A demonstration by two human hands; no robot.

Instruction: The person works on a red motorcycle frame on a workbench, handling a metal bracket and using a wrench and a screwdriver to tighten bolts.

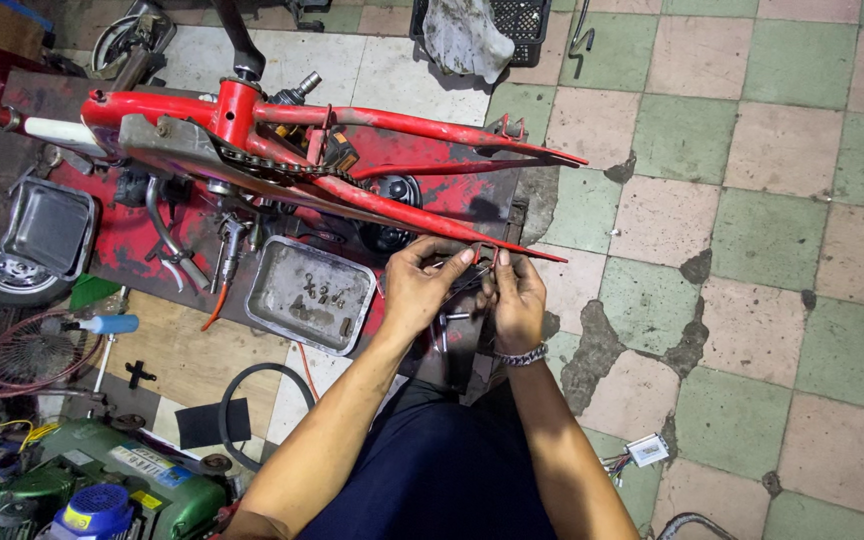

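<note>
A red bicycle frame (372, 122) lies on its side across a worn red bench (142, 235), with its chain (272, 165) exposed. My left hand (422, 285) and my right hand (517, 300) meet at the tip of the frame's lower rear stay (492, 245). Both pinch a small dark metal part there; what it is cannot be made out. My right wrist wears a metal bracelet. Loose bolts lie just below my hands on the bench edge.
A dented metal tray (310, 292) with several small bolts sits left of my hands, and a second tray (49, 226) lies further left. A green motor (102, 485), a rubber ring (242, 400), a wheel rim and a black crate with a rag (472, 30) surround the tiled floor.
</note>
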